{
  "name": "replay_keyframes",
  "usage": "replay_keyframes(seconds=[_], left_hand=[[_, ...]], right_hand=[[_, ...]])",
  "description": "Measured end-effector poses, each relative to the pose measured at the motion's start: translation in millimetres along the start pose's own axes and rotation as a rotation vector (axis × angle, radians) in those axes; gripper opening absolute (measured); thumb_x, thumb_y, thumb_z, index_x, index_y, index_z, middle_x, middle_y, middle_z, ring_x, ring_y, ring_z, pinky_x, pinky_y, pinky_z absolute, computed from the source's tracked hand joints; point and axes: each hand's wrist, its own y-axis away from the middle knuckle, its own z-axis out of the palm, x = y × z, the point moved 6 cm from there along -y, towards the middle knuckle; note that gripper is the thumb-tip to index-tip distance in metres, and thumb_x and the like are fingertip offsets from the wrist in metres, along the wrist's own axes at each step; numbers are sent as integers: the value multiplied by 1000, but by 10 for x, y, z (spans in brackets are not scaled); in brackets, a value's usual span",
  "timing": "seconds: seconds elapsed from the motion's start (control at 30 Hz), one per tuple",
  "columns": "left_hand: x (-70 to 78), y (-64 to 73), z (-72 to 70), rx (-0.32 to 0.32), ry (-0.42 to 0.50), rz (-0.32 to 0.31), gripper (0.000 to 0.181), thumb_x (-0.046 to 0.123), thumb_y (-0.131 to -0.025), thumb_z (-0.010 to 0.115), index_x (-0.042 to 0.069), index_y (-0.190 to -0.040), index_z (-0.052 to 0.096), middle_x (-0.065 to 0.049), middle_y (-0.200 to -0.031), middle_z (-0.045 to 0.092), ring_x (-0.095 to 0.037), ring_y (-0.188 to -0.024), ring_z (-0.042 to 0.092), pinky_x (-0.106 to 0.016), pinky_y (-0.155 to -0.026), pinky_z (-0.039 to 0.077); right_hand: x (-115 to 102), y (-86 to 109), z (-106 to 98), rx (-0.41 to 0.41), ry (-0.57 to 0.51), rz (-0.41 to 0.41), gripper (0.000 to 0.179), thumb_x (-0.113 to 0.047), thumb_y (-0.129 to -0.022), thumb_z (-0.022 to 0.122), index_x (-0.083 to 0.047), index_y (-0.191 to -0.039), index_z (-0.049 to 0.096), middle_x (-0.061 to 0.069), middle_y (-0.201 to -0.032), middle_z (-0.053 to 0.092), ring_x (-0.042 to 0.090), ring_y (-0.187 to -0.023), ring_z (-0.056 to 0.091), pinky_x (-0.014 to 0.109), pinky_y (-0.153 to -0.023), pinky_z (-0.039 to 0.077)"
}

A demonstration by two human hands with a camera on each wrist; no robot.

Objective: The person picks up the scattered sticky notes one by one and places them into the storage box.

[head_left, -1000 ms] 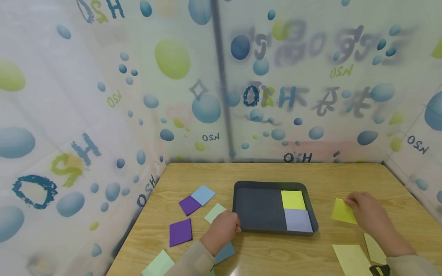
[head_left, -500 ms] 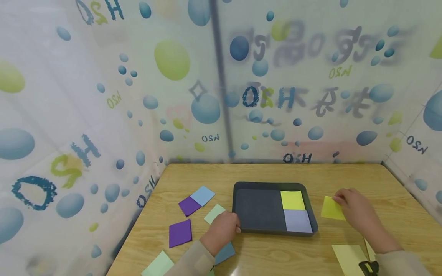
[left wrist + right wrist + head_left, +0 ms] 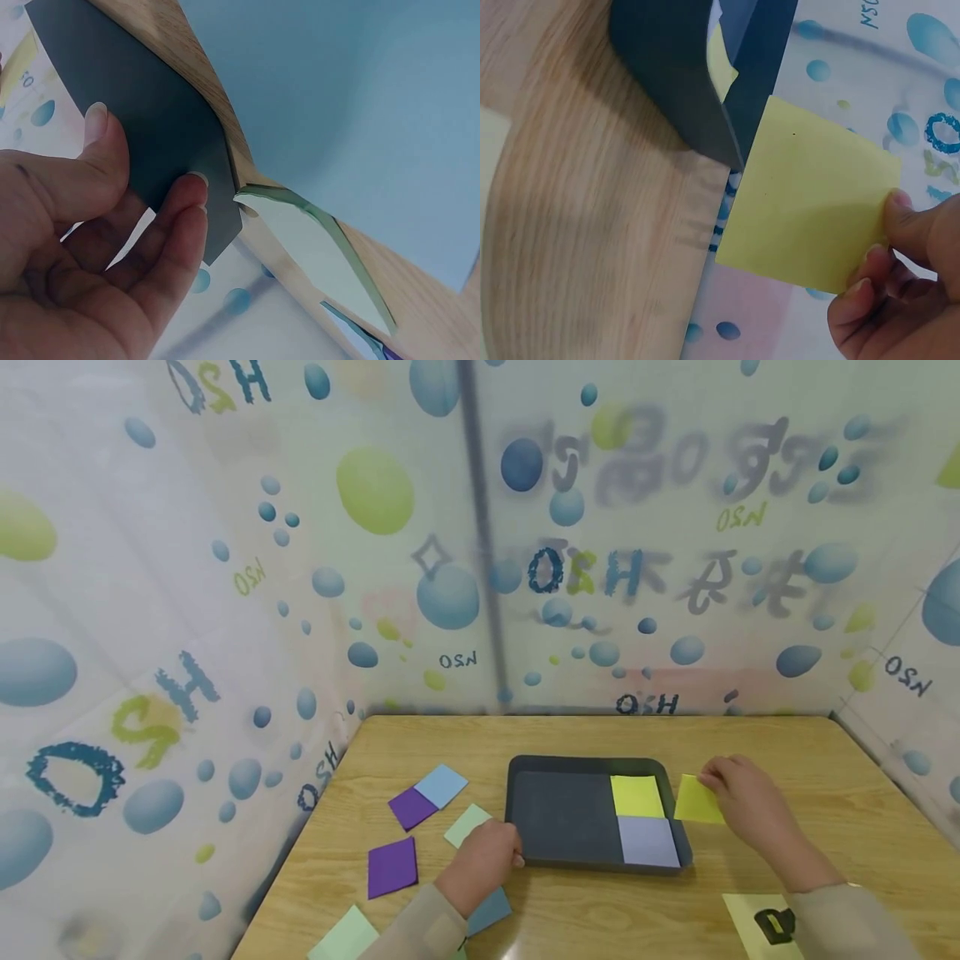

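Observation:
A dark grey tray (image 3: 562, 818) lies on the wooden table, a yellow sticky note (image 3: 636, 796) and a lavender sticky note (image 3: 649, 841) side by side in its right part. At the tray's near left corner, my left hand (image 3: 483, 858) grips the rim, thumb and fingers on either side of the wall in the left wrist view. Between thumb and fingers of my right hand (image 3: 750, 802) another yellow sticky note (image 3: 810, 195) is pinched by its edge. It is held up just beyond the tray's right wall.
Left of the tray lie purple notes (image 3: 392, 866), a light blue note (image 3: 441, 786), pale green notes (image 3: 345, 935) and a blue note (image 3: 489, 913). A pale yellow note (image 3: 753, 922) lies at the near right. Patterned curtains (image 3: 420, 685) hang behind the table.
My right hand has carried the yellow sticky note leftward and slightly away from me, up to the tray's right side. My left hand stays at the tray's corner.

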Motion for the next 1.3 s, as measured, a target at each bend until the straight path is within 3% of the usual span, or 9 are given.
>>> replay_keyframes(seconds=[0.6,1.03,1.3], left_hand=[[-1,0,-13,7,6,-5,8,17,-86,80,13,-79,80,4,-77,75,-8,-72,68,-21,-62,54],[-14,5,-14,1,20,-8,7,16,-86,80,13,-79,80,4,-77,74,-7,-71,68,-21,-62,54],[-16,-2,3,-2,12,-5,7,16,-86,80,13,-80,80,4,-79,75,-7,-72,68,-20,-63,55]], right_hand=[[-400,-292,351,-100,-51,-19,17,-12,-103,57,3,-103,65,16,-95,60,24,-79,52,36,-66,48],[-421,-423,489,-168,-68,-5,16,-11,-103,56,1,-96,64,12,-86,56,23,-76,48,33,-62,41],[-373,-552,593,-251,-115,35,17,-9,-104,54,2,-95,63,8,-78,55,20,-69,49,32,-59,41]])
